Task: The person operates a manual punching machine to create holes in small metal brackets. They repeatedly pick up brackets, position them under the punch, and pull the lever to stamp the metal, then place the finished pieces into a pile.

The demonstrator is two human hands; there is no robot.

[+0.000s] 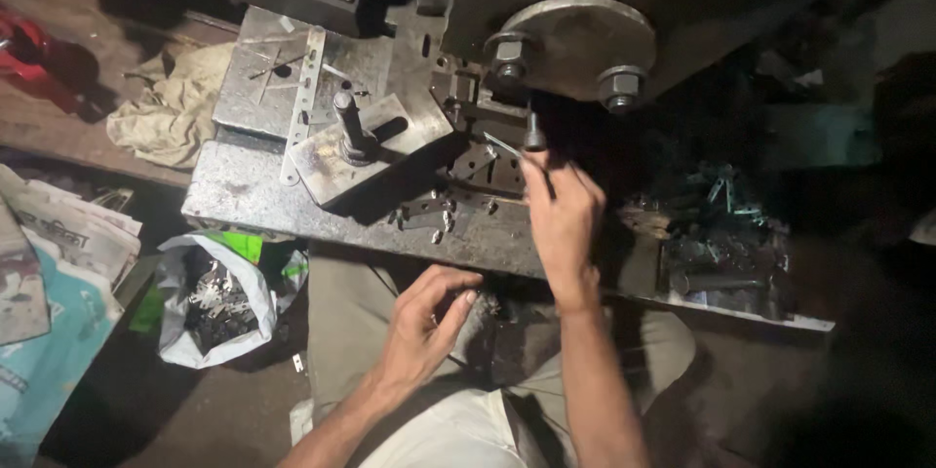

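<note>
Dim workshop, steel press bed [253, 197] littered with small parts. Right hand [561, 219] pinches a thin metal strip [501, 145], its long axis running far-left into the die. Left hand [421, 324] hovers near the lap, fingers loosely curled apart, empty. Bag [210, 297] sits left.

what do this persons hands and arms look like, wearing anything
Both forearms are bare, with no sleeves in view. The left hand and the right hand wear no gloves, and no rings, watch or bands can be made out in the dim light. The fingers are slim.
</note>
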